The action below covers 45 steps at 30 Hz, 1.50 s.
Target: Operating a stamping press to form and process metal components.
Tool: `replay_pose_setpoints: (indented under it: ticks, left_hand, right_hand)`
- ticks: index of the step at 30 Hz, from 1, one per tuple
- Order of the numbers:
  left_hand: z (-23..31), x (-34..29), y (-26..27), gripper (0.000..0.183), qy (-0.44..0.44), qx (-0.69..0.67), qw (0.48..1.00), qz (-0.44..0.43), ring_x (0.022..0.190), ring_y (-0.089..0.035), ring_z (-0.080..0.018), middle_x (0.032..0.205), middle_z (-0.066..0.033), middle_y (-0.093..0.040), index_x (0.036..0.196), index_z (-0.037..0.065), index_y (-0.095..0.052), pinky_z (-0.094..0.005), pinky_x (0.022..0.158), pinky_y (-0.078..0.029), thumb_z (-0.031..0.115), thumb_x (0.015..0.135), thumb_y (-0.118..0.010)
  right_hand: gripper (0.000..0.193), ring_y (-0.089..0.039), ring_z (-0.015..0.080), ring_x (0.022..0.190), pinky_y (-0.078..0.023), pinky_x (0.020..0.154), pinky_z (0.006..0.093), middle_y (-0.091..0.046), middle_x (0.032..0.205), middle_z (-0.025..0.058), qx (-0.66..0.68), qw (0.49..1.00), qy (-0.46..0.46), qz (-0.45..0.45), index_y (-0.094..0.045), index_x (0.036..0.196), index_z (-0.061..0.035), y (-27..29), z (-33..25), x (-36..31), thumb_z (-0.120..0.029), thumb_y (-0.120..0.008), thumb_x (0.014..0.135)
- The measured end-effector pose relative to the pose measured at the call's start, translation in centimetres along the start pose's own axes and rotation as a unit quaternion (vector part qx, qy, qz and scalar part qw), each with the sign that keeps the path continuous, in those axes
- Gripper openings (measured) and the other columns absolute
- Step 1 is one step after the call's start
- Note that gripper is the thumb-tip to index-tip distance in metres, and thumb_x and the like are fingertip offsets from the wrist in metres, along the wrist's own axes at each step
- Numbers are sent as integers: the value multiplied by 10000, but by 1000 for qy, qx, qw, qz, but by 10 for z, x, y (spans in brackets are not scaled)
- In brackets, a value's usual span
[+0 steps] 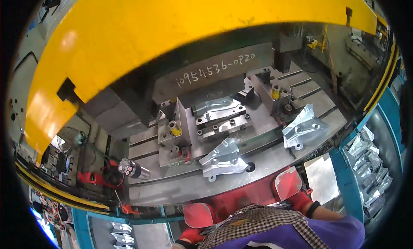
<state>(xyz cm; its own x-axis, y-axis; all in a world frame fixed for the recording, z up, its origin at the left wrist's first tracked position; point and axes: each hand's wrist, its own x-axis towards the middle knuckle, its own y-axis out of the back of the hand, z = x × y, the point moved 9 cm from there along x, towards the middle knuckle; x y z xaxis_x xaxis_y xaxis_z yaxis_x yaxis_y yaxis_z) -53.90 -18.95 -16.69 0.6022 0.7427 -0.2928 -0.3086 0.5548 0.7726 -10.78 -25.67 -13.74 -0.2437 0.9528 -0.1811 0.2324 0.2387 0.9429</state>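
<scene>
A red control stand point(247, 196) with two rounded guard plates stands in front of me at the press bed. My left hand point(192, 235), in a red glove, is at the left guard plate point(198, 215). At the right guard plate point(288, 182) is my right hand point(300, 201), also red-gloved. The plates and my body hide the fingers of both hands. Beyond the stand, one bent sheet-metal part point(223, 160) lies on the bed's front edge. A similar sheet-metal part point(304, 129) rests farther right. Neither hand touches them.
A yellow press frame point(180, 16) arches over a steel die point(223, 124). A metal flask-like cylinder point(134, 169) lies at the bed's left. Formed metal pieces fill a blue bin point(350, 176) at right; more lie in another bin point(84, 229) at lower left.
</scene>
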Motion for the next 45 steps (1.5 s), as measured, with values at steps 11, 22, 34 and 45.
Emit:
replay_pose_setpoints:
  ticks: [11,22,34,45]
  left_hand:
    - [15,-1,0,604,23,-7,997,-75,1229,-423,-298,1295,-115,-493,1263,145,-498,-393,1022,-333,401,731,-627]
    - [50,-26,24,594,18,-379,922,-70,1264,-383,-250,1349,-119,-431,1327,47,-390,-362,1062,-277,286,823,-593]
    - [164,240,204,374,-54,-406,905,115,638,-473,-81,834,-14,-597,1211,64,-503,-213,604,-407,323,963,-396]
    - [127,329,206,376,-103,-281,937,181,658,-562,-177,773,-62,-627,1078,37,-564,-309,605,-453,353,942,-412]
  right_hand:
    - [640,-374,346,1260,-324,1020,468,-446,1322,163,34,999,-6,-22,-482,1255,-116,-7,3,1,-407,-627,704]
    - [484,-580,308,1005,-451,870,400,-615,1062,137,262,960,-90,-44,-564,1163,-149,45,10,-24,-356,-649,734]
    - [428,-596,113,730,-477,651,251,-620,851,26,573,790,-124,179,-534,1136,-53,28,46,12,-378,-574,860]
    - [332,-601,109,751,-478,686,260,-640,876,32,516,821,-101,224,-563,1097,-67,47,41,12,-295,-547,857]
